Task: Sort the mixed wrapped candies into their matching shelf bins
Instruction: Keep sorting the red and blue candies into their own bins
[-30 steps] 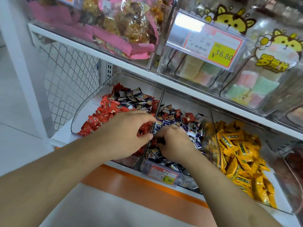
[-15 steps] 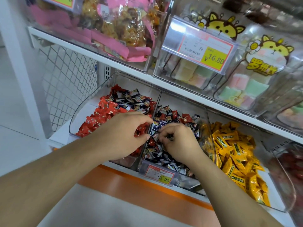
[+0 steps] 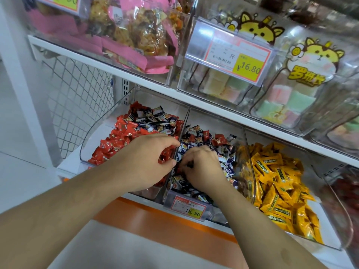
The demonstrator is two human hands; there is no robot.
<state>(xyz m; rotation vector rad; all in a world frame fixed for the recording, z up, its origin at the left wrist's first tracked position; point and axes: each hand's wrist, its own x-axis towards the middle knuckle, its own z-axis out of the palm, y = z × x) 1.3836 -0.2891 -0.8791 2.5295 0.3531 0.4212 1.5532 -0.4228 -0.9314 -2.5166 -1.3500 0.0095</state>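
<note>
Hands: my left hand (image 3: 149, 162) and my right hand (image 3: 202, 167) work side by side at the near end of the lower shelf, almost touching at the fingertips.
Left grip: my fingers are curled round a bunch of red candies (image 3: 165, 155), which show between my thumb and fingers; the hand sits over the right near corner of the left bin (image 3: 85, 150).
Right grip: my fingers are bent down into the pile of the middle bin (image 3: 246, 152), thumb and forefinger pinched together; something dark shows at the pinch, but I cannot tell if it is a candy I am holding.
Left bin contents: mostly red wrappers, with a cluster of dark blue candies (image 3: 153, 117) heaped at the far end.
Middle bin contents: mostly dark blue wrappers, with several stray red candies (image 3: 219, 139) lying on top at the far end.
Right bin: yellow candies (image 3: 275, 177) fill it, well apart from both hands.
Price tag (image 3: 189, 205): clipped to the near front of the middle bin, just below my right wrist, reading 19.90.
Upper shelf (image 3: 194, 105): clear bins with pink snack bags (image 3: 136, 35) on the left and pastel sweets (image 3: 281, 101) on the right, behind a tag marked 16.80.
</note>
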